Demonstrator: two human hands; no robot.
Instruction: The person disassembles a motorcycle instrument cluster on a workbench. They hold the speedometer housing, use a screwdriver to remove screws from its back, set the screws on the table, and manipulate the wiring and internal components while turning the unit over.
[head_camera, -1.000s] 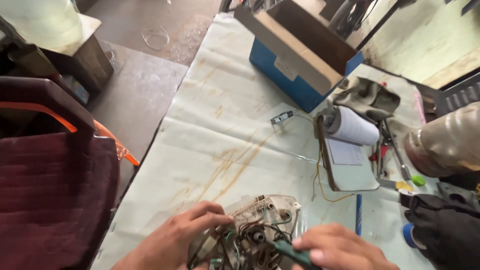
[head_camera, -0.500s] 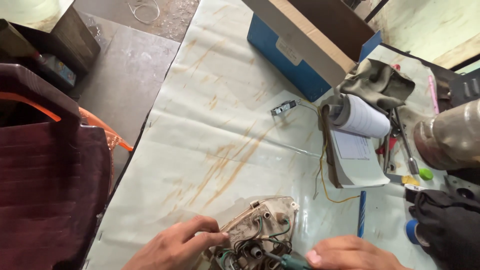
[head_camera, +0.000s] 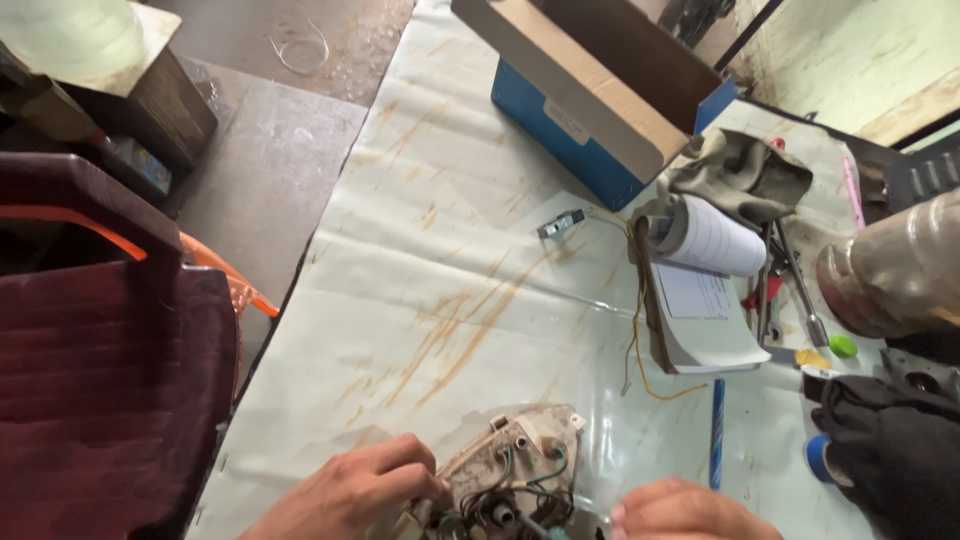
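Observation:
A dirty white plastic housing with green and dark wires on its back lies at the near edge of the stained pale table cover. My left hand grips its left side with the fingertips pressed against it. My right hand shows only partly at the bottom edge, to the right of the housing, fingers curled; a thin dark tool tip reaches from it toward the wires.
An open blue cardboard box stands at the back. An open notebook with a rolled page, a rag, tools, a blue pen, loose yellow wire and a dark cloth lie right. A maroon chair stands left.
The view has tilted up, so both hands and the housing have slid toward the bottom edge. My right hand is now mostly cut off; the grip of my left hand is unchanged.

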